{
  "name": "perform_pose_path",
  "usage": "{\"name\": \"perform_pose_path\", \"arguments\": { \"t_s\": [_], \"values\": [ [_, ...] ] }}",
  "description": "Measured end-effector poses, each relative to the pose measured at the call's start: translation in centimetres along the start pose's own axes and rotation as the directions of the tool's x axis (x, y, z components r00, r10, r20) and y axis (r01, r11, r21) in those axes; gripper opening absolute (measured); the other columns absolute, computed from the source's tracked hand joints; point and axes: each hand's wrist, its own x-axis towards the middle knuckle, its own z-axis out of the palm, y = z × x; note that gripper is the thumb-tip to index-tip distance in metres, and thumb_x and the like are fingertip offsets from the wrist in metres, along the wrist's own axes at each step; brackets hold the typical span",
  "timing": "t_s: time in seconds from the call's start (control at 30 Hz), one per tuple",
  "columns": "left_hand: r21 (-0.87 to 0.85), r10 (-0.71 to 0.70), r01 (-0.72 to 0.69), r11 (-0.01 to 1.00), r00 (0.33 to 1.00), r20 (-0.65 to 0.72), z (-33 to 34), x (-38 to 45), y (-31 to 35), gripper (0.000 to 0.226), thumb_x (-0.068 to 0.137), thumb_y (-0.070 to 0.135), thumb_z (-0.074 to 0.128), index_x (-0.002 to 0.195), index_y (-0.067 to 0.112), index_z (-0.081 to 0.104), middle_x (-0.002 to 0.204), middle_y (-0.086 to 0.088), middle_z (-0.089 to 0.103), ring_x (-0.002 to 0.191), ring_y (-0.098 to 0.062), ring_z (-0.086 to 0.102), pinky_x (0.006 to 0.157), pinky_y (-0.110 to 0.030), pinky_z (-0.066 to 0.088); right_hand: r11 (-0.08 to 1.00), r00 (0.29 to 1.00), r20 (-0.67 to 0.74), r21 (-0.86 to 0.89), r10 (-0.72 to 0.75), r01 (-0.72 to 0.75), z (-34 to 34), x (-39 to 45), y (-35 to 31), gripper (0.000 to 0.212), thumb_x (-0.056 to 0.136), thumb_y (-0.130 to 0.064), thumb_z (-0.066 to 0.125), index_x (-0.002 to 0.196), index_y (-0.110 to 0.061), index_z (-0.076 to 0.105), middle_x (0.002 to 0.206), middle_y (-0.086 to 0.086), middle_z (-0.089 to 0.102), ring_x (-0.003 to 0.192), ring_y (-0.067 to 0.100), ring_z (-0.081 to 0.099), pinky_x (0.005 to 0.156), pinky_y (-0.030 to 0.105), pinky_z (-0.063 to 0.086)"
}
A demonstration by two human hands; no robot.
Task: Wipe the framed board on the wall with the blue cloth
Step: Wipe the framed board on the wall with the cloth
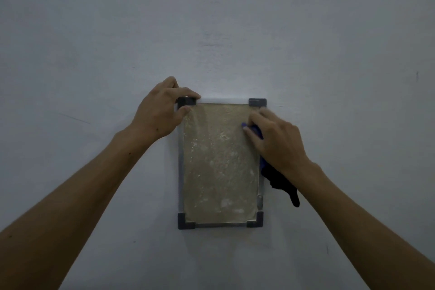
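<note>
The board (220,162) hung on the wall (94,30); the left hand (160,110) gripped its top-left corner; the right hand (277,139) pressed the cloth (257,130) against its right edge; hard rubbing might unhook it.

You are looking at a plain pale grey-white wall (94,30) that is filling the whole view, dimly lit and fading darker toward the edges and corners. Faint marks are showing on its paint: a thin slanted scratch (74,118) at the left, a small dark speck (417,74) at the far right, and a short dark tick (327,249) low on the right. A slightly lighter, rougher patch (209,42) is sitting in the paint near the middle of the upper wall.
</note>
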Motion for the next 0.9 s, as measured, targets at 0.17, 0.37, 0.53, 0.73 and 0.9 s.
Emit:
{"name": "perform_pose_path", "arguments": {
  "t_s": [0.17, 0.37, 0.53, 0.73, 0.9],
  "values": [
    [-0.004, 0.004, -0.004, 1.000, 1.000, -0.004, 0.1, 0.0, -0.1, 0.032, 0.094, 0.021, 0.068, 0.126, 0.024, 0.070, 0.102, -0.006, 0.052, 0.096, -0.022, 0.054, 0.081, -0.028, 0.044, 0.997, 0.982, 0.172, -0.012, -0.079, 0.082, 0.4, -2.3, -0.4, 0.018, 0.099, -0.036, 0.056, 0.092, -0.019, 0.057, 0.092, -0.004, 0.058, 0.065, 0.015, 0.055, 0.057, 0.039, 0.056],
    [-0.002, 0.002, -0.002, 1.000, 1.000, -0.005, 0.1, 0.0, -0.2, 0.032, 0.094, 0.021, 0.068, 0.126, 0.025, 0.069, 0.103, -0.007, 0.053, 0.096, -0.022, 0.054, 0.083, -0.029, 0.047, 0.999, 0.998, -0.056, -0.015, 0.039, -0.040, 0.3, 0.9, -0.4, 0.019, 0.099, -0.034, 0.057, 0.093, -0.016, 0.057, 0.092, -0.003, 0.056, 0.063, 0.015, 0.054, 0.052, 0.032, 0.052],
    [-0.020, 0.001, -0.001, 1.000, 1.000, -0.004, 0.0, 0.0, -0.2, 0.032, 0.094, 0.021, 0.068, 0.125, 0.025, 0.069, 0.103, -0.007, 0.052, 0.097, -0.022, 0.054, 0.084, -0.031, 0.048, 0.998, 0.986, 0.150, 0.027, -0.066, 0.063, 1.3, -2.2, -1.1, 0.016, 0.099, -0.035, 0.056, 0.091, -0.020, 0.055, 0.091, -0.006, 0.056, 0.064, 0.013, 0.053, 0.058, 0.037, 0.055],
    [-0.026, -0.003, 0.002, 1.000, 1.000, -0.008, 0.1, -0.1, -0.1, 0.033, 0.094, 0.022, 0.067, 0.126, 0.025, 0.069, 0.103, -0.006, 0.052, 0.097, -0.023, 0.054, 0.082, -0.029, 0.046, 0.997, 0.995, -0.067, 0.006, 0.080, -0.080, 0.8, 0.6, -0.9, 0.018, 0.098, -0.036, 0.057, 0.090, -0.020, 0.055, 0.090, -0.007, 0.055, 0.065, 0.012, 0.052, 0.053, 0.030, 0.051],
    [-0.026, -0.006, 0.006, 1.000, 1.000, -0.005, 0.1, -0.1, -0.1, 0.033, 0.094, 0.020, 0.068, 0.127, 0.024, 0.069, 0.103, -0.006, 0.051, 0.097, -0.022, 0.054, 0.082, -0.027, 0.045, 0.999, 0.989, 0.142, 0.010, -0.046, 0.045, 1.4, -1.9, -2.1, 0.018, 0.099, -0.035, 0.054, 0.090, -0.019, 0.056, 0.089, -0.007, 0.055, 0.063, 0.012, 0.052, 0.056, 0.032, 0.054]
  ]
}}
